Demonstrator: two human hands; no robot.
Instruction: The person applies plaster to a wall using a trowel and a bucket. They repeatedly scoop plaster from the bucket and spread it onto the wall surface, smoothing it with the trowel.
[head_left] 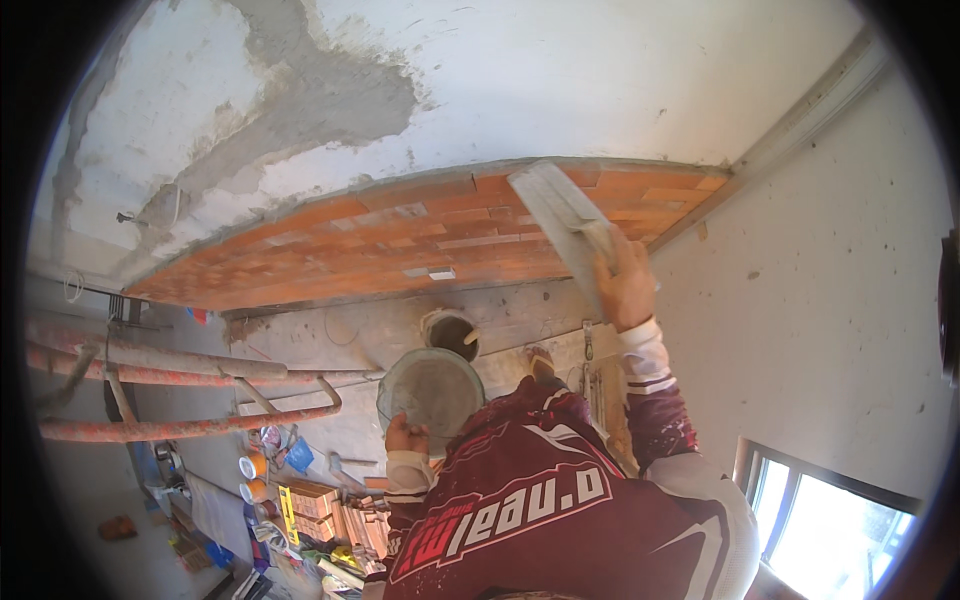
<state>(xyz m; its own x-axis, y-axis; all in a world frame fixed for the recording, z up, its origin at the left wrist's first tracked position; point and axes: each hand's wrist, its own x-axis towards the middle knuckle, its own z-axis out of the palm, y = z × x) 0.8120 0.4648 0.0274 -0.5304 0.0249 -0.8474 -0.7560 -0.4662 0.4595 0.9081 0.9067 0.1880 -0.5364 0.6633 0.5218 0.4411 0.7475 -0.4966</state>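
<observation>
My right hand (626, 282) is wrapped round the handle of a long, flat plastering trowel (552, 205). Its blade slants up and left across a band of orange brick (400, 240), with the tip near the lower edge of the white plaster. Down in front of my body, my left hand (405, 435) has its fingers curled at the near left rim of a round grey-green tub (432, 385). Part of that tub is covered by my sleeve and shirt. Just beyond it stands a pale bucket (428, 322) with dark grey contents and something light leaning in it.
Red scaffold tubes (190, 430) reach in from the left. Below them lie stacked bricks (312, 505), a blue container (299, 455) and a hammer (350, 463). A plain wall (800, 270) rises on the right, with a window (830, 520) low down. Grey patches mark the upper plaster (330, 100).
</observation>
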